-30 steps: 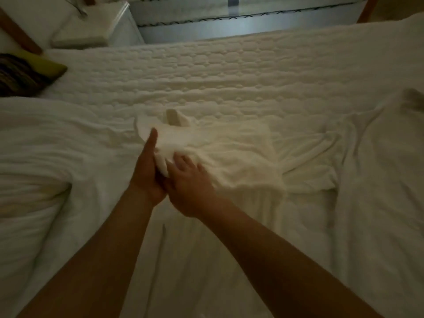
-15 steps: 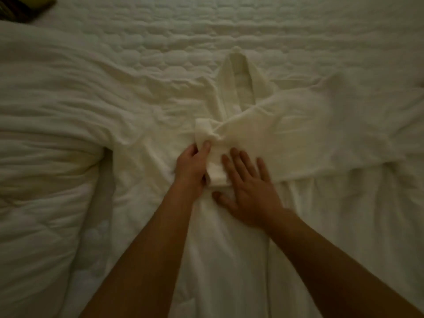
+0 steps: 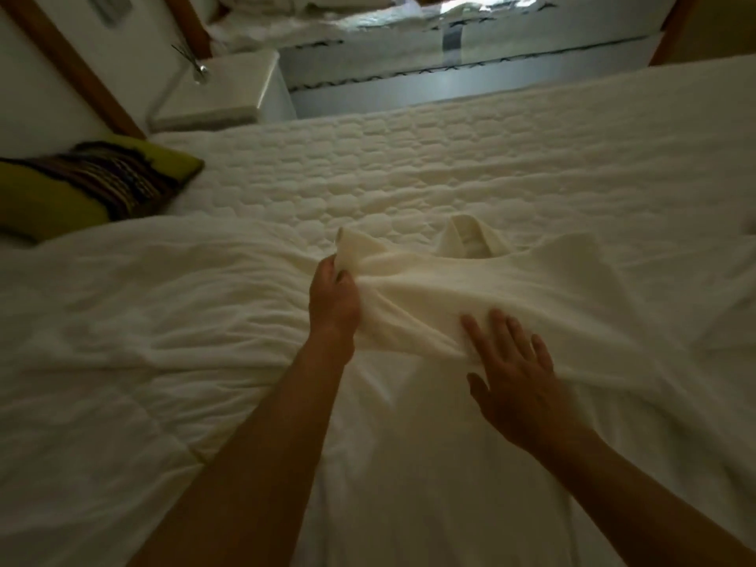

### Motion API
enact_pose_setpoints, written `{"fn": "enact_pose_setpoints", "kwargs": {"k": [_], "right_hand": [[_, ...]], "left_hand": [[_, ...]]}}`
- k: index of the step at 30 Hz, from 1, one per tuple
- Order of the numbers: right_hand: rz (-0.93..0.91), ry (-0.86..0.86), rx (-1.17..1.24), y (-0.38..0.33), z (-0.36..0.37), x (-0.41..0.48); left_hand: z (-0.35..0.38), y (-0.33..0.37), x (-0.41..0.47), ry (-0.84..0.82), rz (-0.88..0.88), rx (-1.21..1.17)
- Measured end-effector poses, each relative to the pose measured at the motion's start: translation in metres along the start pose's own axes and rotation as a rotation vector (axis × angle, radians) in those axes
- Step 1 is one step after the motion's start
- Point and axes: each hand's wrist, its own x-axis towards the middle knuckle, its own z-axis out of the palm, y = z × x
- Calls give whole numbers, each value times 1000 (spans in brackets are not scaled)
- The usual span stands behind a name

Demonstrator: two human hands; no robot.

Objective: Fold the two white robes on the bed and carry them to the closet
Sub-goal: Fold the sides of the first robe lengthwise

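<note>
A white robe [image 3: 503, 292] lies spread on the bed [image 3: 409, 178], its collar pointing toward the far side. My left hand [image 3: 333, 300] grips the robe's left sleeve end and holds it lifted, stretched out to the left. My right hand [image 3: 515, 370] rests flat, fingers spread, on the lower edge of the folded-over sleeve. White cloth [image 3: 703, 304] lies at the right edge; I cannot tell whether it is the second robe.
A rumpled white duvet [image 3: 122, 321] covers the bed's left side. A green and dark striped cushion [image 3: 90, 182] lies at the far left. A white nightstand [image 3: 229, 92] stands beyond the bed, next to a second bed [image 3: 409, 30].
My left hand has pulled the sleeve end out to the left and raised it. My right hand has shifted right and lies flat. The camera has tilted up.
</note>
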Motion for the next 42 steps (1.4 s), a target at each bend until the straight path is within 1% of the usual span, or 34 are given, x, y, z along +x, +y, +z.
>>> {"fn": "enact_pose_setpoints", "kwargs": {"k": [3,5,7,10,14,17,19,21,22,24,26,28,30,31,34,35,36,38,39,40,41,42], "right_hand": [[-16,-48,-45,-17,1,8],[7,-101,-60,-27,7,9],[9,-93,-81,-40,14,8],[26,-108,-62,-55,26,7],[10,-84,-58,-88,38,17],[-30,-63,-2,-132,39,36],[-1,-22,71,-155,40,50],[-3,69,181,-192,41,63],[-10,84,211,-212,38,70],[-29,17,223,-252,34,85],[-92,-108,205,-289,40,95],[-136,-208,193,-314,45,102],[-139,-288,207,-316,49,106],[-145,-323,240,-311,47,107],[-158,-487,371,-291,32,103],[-138,-490,395,-287,27,105],[-98,-439,426,-286,25,110],[2,-181,500,-284,27,133],[39,-61,485,-283,30,147],[71,-2,415,-278,35,162],[96,-9,334,-273,40,176],[123,-52,268,-266,46,188]], "left_hand": [[-44,3,10,20,45,124],[-63,-2,10,-2,42,155],[-76,-13,9,-18,35,193],[-92,-24,10,9,66,275],[-124,-20,38,62,204,294],[-162,-3,76,81,278,288],[-188,11,95,118,302,296],[-228,19,115,145,306,264],[-247,23,126,158,301,249],[-287,17,146,215,271,282],[-331,-7,160,260,194,354],[-364,-41,166,225,75,429],[-378,-75,163,143,-22,473],[-379,-87,160,118,-29,475],[-374,-104,161,135,30,487],[-371,-103,163,140,29,499],[-370,-103,168,141,23,507],[-368,-99,178,126,-11,528],[-368,-96,181,115,-23,546],[-367,-94,184,106,-14,572],[-367,-93,185,102,7,594],[-367,-93,186,109,31,622]]}}
